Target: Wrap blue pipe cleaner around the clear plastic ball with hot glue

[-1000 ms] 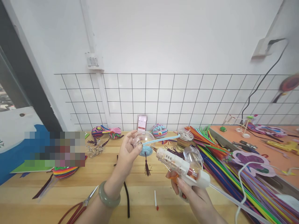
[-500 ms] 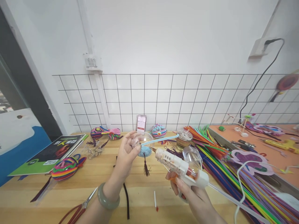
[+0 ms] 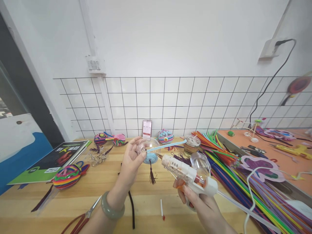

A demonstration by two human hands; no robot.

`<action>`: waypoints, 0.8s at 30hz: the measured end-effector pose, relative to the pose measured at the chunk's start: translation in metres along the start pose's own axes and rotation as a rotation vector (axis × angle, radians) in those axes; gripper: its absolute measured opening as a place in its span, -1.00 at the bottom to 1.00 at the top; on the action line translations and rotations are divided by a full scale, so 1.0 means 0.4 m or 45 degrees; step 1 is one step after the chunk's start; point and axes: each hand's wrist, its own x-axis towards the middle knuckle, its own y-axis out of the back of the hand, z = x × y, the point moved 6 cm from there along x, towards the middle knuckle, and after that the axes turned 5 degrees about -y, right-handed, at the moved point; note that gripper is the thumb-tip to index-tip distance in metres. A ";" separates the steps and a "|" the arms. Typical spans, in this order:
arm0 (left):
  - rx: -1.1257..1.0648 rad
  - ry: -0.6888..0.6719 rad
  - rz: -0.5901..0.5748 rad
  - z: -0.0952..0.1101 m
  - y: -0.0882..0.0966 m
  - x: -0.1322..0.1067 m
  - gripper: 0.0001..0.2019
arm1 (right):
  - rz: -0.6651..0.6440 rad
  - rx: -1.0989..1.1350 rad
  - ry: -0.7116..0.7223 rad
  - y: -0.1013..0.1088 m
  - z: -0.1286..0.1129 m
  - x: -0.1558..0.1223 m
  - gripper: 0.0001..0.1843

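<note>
My left hand (image 3: 131, 161) is closed on a clear plastic ball half (image 3: 149, 145) and pinches a light blue pipe cleaner (image 3: 168, 145) against its rim. The pipe cleaner sticks out to the right. My right hand (image 3: 195, 201) grips a white hot glue gun (image 3: 187, 174), whose nozzle points up-left at the ball half. A blue coiled piece with a dark tassel (image 3: 151, 162) lies on the wooden table (image 3: 73, 195) just under the ball. Another clear ball half (image 3: 200, 161) sits behind the gun.
A big heap of coloured pipe cleaners (image 3: 234, 172) fills the right side beside an orange board (image 3: 280, 152). Red-handled scissors (image 3: 83, 216), a black pipe cleaner (image 3: 132, 208) and a small stick (image 3: 162, 208) lie near me. A booklet (image 3: 51, 159), striped craft pieces (image 3: 68, 175) and a thread spool (image 3: 191, 146) are further off.
Both hands keep their hold and hardly move. The view has shifted slightly, and the booklet at the left now shows plainly.
</note>
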 end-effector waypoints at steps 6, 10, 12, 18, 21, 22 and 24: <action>-0.001 0.015 0.024 0.002 0.003 0.001 -0.48 | -0.001 0.015 -0.019 0.001 0.007 -0.004 -0.58; -0.023 0.038 0.059 0.003 0.004 0.003 -0.47 | 0.016 0.033 -0.058 0.004 0.014 -0.005 -0.56; -0.029 0.043 0.070 0.004 0.004 0.003 -0.46 | 0.007 0.033 -0.069 0.002 0.014 -0.005 -0.53; -0.062 0.056 0.102 0.001 0.006 0.001 -0.46 | 0.004 0.020 -0.080 0.000 0.008 -0.002 -0.52; -0.071 0.052 0.102 -0.001 0.007 0.002 -0.47 | -0.010 0.011 -0.065 -0.001 0.008 -0.001 -0.53; -0.073 0.051 0.105 -0.002 0.008 0.003 -0.47 | -0.012 0.008 -0.059 0.000 0.008 -0.001 -0.54; -0.086 0.057 0.119 -0.003 0.010 0.003 -0.48 | -0.013 0.000 -0.055 0.000 0.008 -0.001 -0.55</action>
